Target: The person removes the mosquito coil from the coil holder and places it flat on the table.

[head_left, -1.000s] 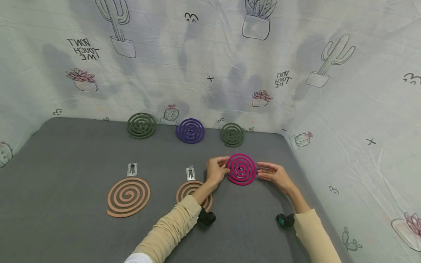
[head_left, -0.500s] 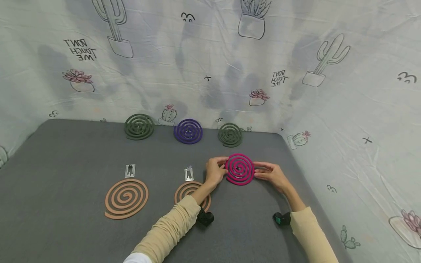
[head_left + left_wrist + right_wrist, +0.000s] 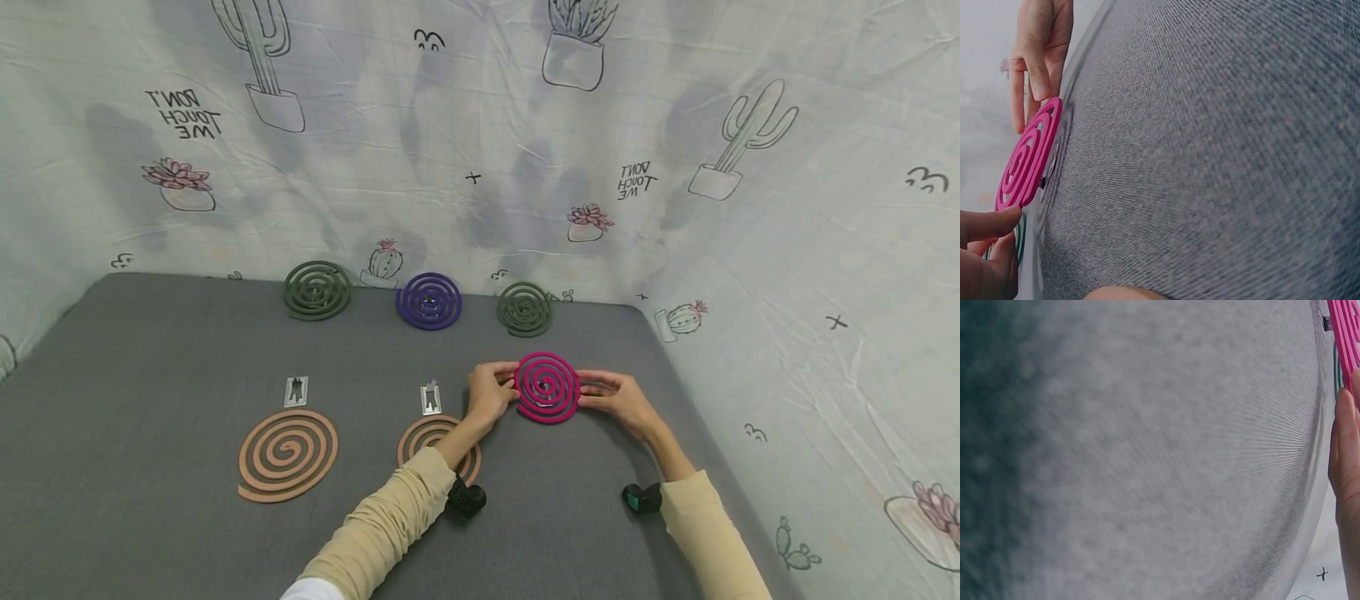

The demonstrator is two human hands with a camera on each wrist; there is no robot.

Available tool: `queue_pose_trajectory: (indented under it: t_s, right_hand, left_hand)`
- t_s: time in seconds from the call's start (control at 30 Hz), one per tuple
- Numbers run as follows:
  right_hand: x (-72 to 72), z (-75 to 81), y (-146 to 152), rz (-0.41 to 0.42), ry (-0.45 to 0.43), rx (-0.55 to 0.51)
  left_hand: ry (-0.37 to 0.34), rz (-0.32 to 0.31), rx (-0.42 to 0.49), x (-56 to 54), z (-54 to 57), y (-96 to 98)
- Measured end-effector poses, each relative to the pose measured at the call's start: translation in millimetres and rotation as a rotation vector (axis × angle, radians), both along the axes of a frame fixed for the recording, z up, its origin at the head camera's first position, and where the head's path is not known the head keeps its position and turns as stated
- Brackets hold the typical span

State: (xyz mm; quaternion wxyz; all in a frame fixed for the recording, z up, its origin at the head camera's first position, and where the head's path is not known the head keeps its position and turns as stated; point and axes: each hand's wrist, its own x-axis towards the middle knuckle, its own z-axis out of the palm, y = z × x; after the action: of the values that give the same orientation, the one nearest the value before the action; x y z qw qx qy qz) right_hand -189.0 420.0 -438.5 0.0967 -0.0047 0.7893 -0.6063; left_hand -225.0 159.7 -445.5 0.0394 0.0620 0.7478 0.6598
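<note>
A pink mosquito coil (image 3: 547, 387) sits level just above the grey table, on a small metal stand that is mostly hidden under it. My left hand (image 3: 491, 395) pinches the coil's left edge; in the left wrist view its thumb (image 3: 1015, 219) lies against the rim. On the opposite edge, the fingertips of my right hand (image 3: 621, 403) hold the rim between thumb and finger. In the right wrist view only a slice of the coil (image 3: 1345, 344) shows. My left forearm partly covers an orange coil (image 3: 431, 433).
Another orange coil (image 3: 288, 454) lies at the left front. Flat metal stands (image 3: 296, 392) lie behind the orange coils. Along the back edge are a green coil (image 3: 317, 291), a purple coil (image 3: 429, 301) and a second green coil (image 3: 524, 309). A patterned cloth (image 3: 480, 125) hangs behind.
My right hand has moved left from beside the pink coil to its right edge and now touches it. My left hand stays at the left edge. The head view has shifted slightly.
</note>
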Motion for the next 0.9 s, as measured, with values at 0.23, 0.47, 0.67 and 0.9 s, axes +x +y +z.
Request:
queue_pose_trajectory:
  t_s: [0.23, 0.47, 0.67, 0.9]
  right_hand:
    - [-1.7, 4.7, -1.1, -0.001, -0.012, 0.041]
    - [-4.3, 4.5, -0.1, 0.009, 0.000, 0.050]
    - [-5.4, 4.2, 2.3, 0.014, -0.007, 0.049]
    - [-6.7, 4.5, 3.8, 0.002, -0.013, 0.038]
  left_hand:
    - [-0.056, -0.033, 0.058, -0.5, 2.3, -1.3]
    - [-0.058, -0.050, 0.056, -1.5, 1.6, -2.5]
    - [-0.065, -0.068, 0.073, -0.8, 2.8, -3.6]
    - [-0.061, -0.070, 0.071, -0.7, 3.7, -4.3]
